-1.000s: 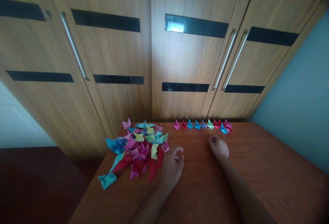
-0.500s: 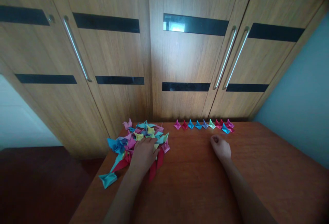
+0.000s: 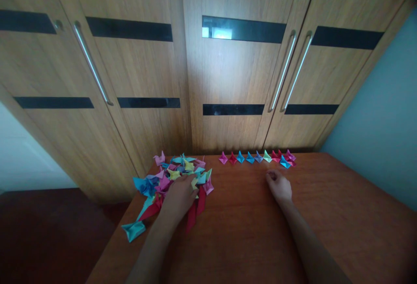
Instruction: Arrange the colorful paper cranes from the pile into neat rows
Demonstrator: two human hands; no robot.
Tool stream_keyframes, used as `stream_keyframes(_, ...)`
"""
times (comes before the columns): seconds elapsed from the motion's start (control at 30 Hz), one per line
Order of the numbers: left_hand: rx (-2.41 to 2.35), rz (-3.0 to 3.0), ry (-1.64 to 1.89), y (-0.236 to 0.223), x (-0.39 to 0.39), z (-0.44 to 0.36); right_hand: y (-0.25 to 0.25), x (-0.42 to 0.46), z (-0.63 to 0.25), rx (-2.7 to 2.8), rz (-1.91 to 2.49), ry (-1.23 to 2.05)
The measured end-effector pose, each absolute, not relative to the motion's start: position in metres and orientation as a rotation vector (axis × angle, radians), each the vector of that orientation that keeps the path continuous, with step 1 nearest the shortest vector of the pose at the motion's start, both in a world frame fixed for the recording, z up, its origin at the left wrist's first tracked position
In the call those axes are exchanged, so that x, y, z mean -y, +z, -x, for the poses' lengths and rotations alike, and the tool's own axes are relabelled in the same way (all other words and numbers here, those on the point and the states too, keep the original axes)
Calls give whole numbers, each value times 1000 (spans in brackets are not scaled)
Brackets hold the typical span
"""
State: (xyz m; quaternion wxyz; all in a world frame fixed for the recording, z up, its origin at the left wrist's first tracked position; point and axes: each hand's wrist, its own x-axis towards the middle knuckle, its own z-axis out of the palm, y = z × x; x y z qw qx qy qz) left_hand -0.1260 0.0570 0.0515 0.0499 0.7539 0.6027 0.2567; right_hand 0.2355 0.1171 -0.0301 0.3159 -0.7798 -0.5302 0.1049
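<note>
A heap of folded paper pieces (image 3: 163, 179) in pink, blue, red, yellow and green lies at the left of the wooden table (image 3: 254, 232). My left hand (image 3: 177, 195) rests palm down on the heap, fingers curled into the pieces; what they grip is hidden. A row of small folded paper pieces (image 3: 257, 158) stands along the table's far edge. My right hand (image 3: 278, 186) lies on the table just in front of that row, loosely fisted with nothing visible in it.
Wooden wardrobe doors (image 3: 202, 71) with metal handles rise directly behind the table. A pale blue wall (image 3: 384, 123) stands at the right. A blue folded piece (image 3: 133, 229) lies apart near the table's left edge. The dark floor (image 3: 48, 232) shows at the left.
My left hand moved from the bare table leftward onto the heap and now sits on it. My right hand has stayed in place.
</note>
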Motion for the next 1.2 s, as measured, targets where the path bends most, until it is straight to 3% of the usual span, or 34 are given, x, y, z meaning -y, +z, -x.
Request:
stream_keyframes(0.17,-1682,-1812,1352,64,-55,119,-32,-117,-237,1370,1999,281)
stream_keyframes(0.27,-1363,-1499,1486,62,-52,104,-32,-116,-235,1367,1855,324)
stream_keyframes(0.5,-1147,-1258,1463,43,-47,69,-9,-91,-179,1402,1167,752)
stream_keyframes(0.67,-1139,-1391,1424,31,-42,56,12,-57,-125,1625,982,977)
stream_keyframes(0.97,-1115,-1536,1324,29,-35,50,6,-52,-111,1717,1075,733)
stream_keyframes(1.2,-1189,-1434,1303,32,-34,48,17,-54,-122,1760,1040,779)
